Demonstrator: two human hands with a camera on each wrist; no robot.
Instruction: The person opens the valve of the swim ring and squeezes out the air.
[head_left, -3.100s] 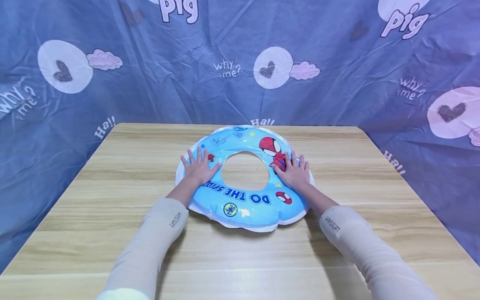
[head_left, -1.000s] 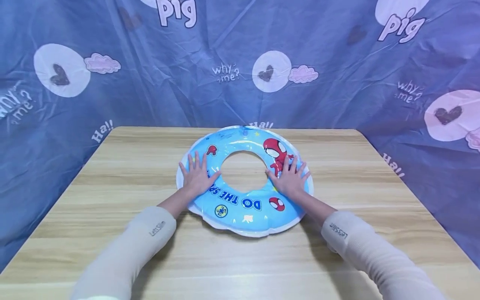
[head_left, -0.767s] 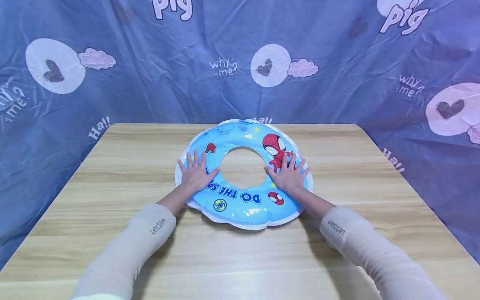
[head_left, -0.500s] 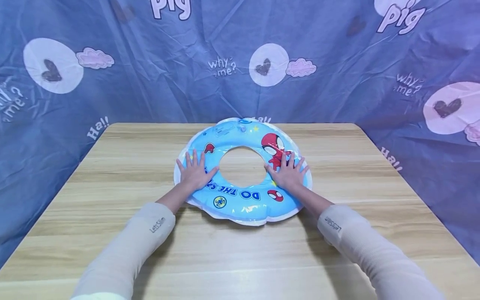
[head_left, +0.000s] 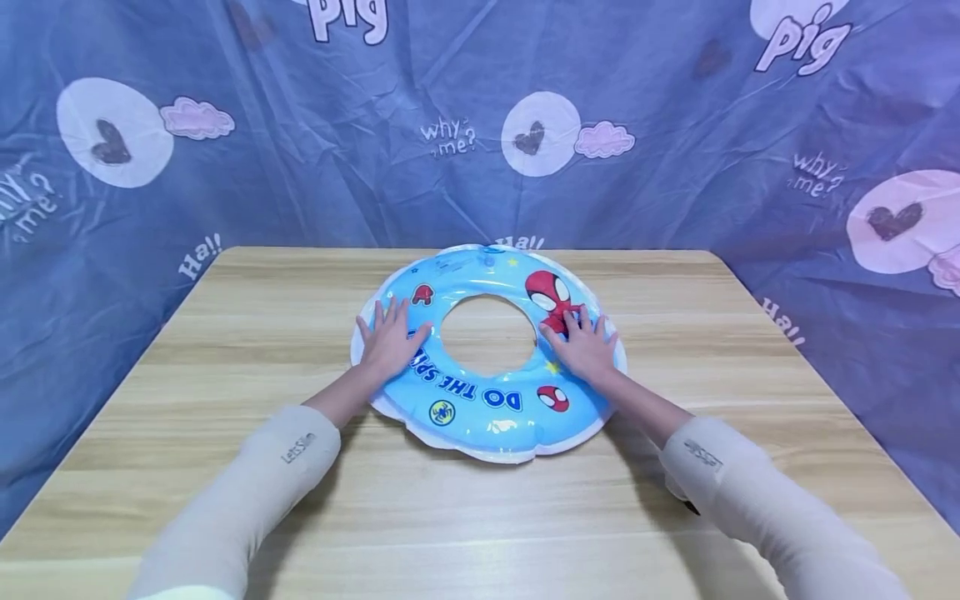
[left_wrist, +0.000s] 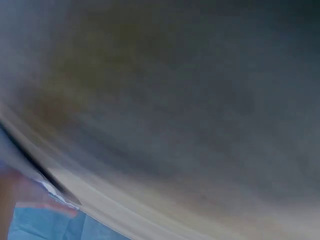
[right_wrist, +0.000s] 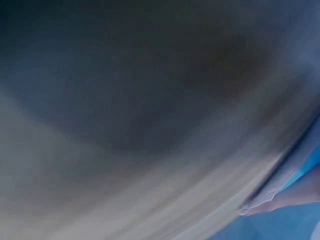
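Note:
A light blue inflatable swim ring (head_left: 480, 429), with red cartoon figures, lettering and a pale wavy rim, lies flat near the middle of the table in the head view. On its left side rests my left hand (head_left: 388, 343), fingers spread and thumb toward the hole. My right hand (head_left: 587, 352) rests on the opposite side, fingers fanned over the red figure. Neither hand curls around the ring. Both wrist views are mostly dark and blurred, with only a sliver of the left hand (left_wrist: 37, 195) and of the right hand (right_wrist: 295, 195) at the lower corners.
A wood-grain table (head_left: 480, 533) spreads under the ring and forearms. Behind it and at both sides hangs a blue printed cloth (head_left: 337, 167). The ring's far rim lies close to the table's back edge.
Over the last seconds the ring has turned slightly and looks smoother. In the last half second both hands have shifted slightly on it, their thumbs drawn back from the hole's edge.

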